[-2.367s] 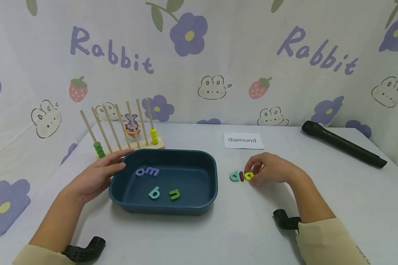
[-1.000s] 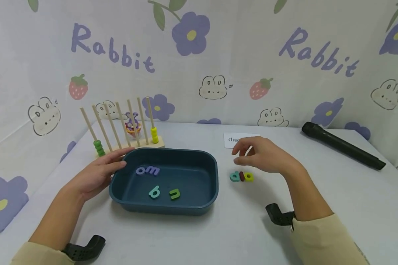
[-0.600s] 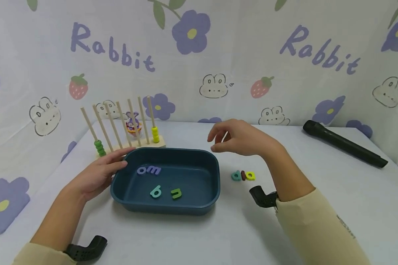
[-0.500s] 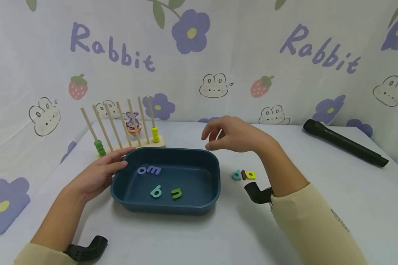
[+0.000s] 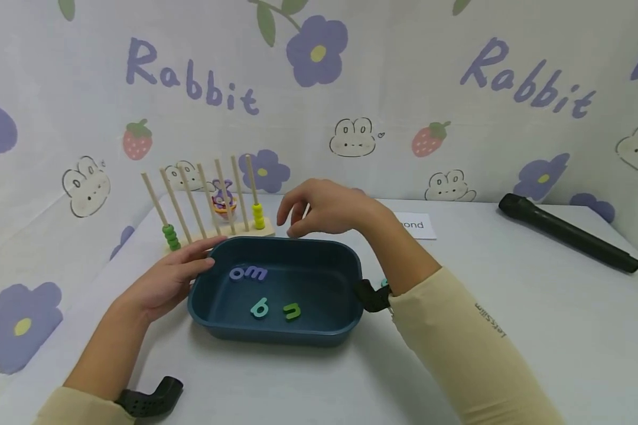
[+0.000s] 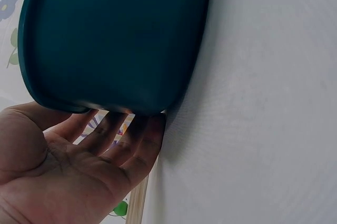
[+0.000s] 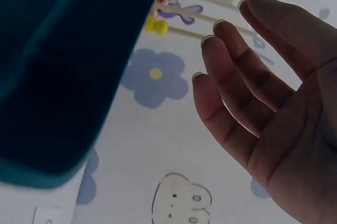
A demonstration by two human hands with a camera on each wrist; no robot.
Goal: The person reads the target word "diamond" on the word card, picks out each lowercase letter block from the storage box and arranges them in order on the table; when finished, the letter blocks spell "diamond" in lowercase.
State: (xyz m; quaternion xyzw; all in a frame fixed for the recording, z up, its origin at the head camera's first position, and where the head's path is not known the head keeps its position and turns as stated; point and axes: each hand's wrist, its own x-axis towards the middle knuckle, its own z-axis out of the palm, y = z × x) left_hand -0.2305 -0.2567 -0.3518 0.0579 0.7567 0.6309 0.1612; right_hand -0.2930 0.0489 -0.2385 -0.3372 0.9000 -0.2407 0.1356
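Observation:
A deep dark blue tray [image 5: 276, 337] stands on the table, holding a purple letter o [image 5: 237, 273], a purple letter m [image 5: 256, 273], a light teal letter [image 5: 259, 308] and a green letter n [image 5: 292, 311]. My left hand [image 5: 167, 280] holds the tray's left end, thumb over the rim; in the left wrist view its fingers [image 6: 142, 158] lie against the outer wall. Above the tray's far rim hovers my right hand [image 5: 326, 206], fingers loosely bent with nothing in them. The right forearm hides most of the letter row to the right; a teal bit [image 5: 384, 283] peeks out.
Behind the tray stands a wooden peg rack [image 5: 260, 224] with green beads [image 5: 171, 237] and yellow beads [image 5: 258, 216], a small purple figure [image 5: 223, 198] beyond it. A partly covered word card [image 5: 419, 226] lies at the back. At the far right is a black microphone-shaped object [image 5: 569, 233].
My right hand let go of the yellow letter beside the teal and dark red ones, rose, and moved left to the tray's far side. The left hand stays on the tray.

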